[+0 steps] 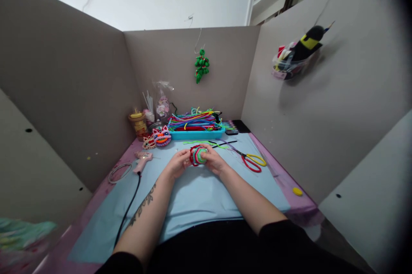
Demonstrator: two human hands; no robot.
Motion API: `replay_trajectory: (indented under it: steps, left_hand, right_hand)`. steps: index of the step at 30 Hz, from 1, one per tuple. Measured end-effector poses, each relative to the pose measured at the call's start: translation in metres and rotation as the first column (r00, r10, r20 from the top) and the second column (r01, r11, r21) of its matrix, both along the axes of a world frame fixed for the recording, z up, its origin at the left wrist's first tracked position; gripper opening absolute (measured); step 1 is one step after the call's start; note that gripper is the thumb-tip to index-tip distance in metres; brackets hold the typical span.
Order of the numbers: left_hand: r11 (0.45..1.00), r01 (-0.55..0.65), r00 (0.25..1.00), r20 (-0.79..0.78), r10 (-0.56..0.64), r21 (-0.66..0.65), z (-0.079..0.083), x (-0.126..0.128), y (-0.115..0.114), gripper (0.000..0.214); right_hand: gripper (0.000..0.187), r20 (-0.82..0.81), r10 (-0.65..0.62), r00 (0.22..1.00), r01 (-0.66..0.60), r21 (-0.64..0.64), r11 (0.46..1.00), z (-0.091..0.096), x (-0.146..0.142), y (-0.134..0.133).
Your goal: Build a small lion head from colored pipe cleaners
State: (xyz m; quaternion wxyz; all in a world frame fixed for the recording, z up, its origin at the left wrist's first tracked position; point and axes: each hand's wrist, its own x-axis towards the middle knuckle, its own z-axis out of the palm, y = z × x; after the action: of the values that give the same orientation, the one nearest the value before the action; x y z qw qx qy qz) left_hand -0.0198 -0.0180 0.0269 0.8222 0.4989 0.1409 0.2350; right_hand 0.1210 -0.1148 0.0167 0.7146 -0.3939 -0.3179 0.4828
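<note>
A small round piece of coiled pipe cleaners (197, 155), green in the middle with red and pink rings, is held up above the blue cloth. My left hand (179, 163) grips its left edge, the fingers closed on the red rim. From the other side my right hand (215, 160) pinches it, thumb lying over the green part. Behind the hands, loose green and black pipe cleaners (222, 145) lie on the cloth. Scissors (252, 161) with red and yellow handles rest to the right. A pink glue gun (142, 162) lies to the left, its black cord running forward.
At the back stands a blue tray (196, 135) heaped with coloured pipe cleaners. Two finished animal-face pieces (162, 136) sit left of it, near a drink cup (139, 124). A phone (231, 127) lies at the back right, a yellow disc (297, 191) near the right edge. Grey partitions enclose the table.
</note>
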Motion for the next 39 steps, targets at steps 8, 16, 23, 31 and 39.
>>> replay_trajectory:
  steps: [8, 16, 23, 31, 39]
  left_hand:
    - [0.995, -0.102, 0.994, -0.037, 0.102, -0.001, -0.004, 0.000, 0.009, 0.017]
    - [0.961, -0.272, 0.947, -0.191, 0.259, -0.041, -0.004, 0.007, 0.007, 0.024]
    - [0.979, -0.201, 0.955, -0.225, 0.192, -0.018, -0.007, 0.013, -0.007, 0.030]
    - [0.994, -0.108, 0.947, -0.304, 0.107, 0.013, -0.005, 0.010, -0.011, 0.041]
    - [0.971, -0.211, 0.966, -0.176, 0.189, -0.114, -0.006, 0.009, 0.002, 0.034]
  right_hand:
    - [0.053, -0.008, 0.007, 1.000, -0.007, -0.040, 0.999, -0.002, 0.002, 0.002]
    - [0.031, -0.139, 0.226, 0.964, -0.239, -0.082, 0.968, -0.002, 0.000, 0.000]
    - [0.015, -0.164, -0.035, 0.986, 0.008, -0.165, 0.986, -0.012, -0.017, 0.013]
    - [0.021, -0.113, -0.083, 0.990, 0.061, -0.183, 0.981, -0.013, -0.020, 0.012]
    - [0.022, -0.204, 0.105, 0.973, -0.148, -0.206, 0.967, -0.002, -0.020, 0.005]
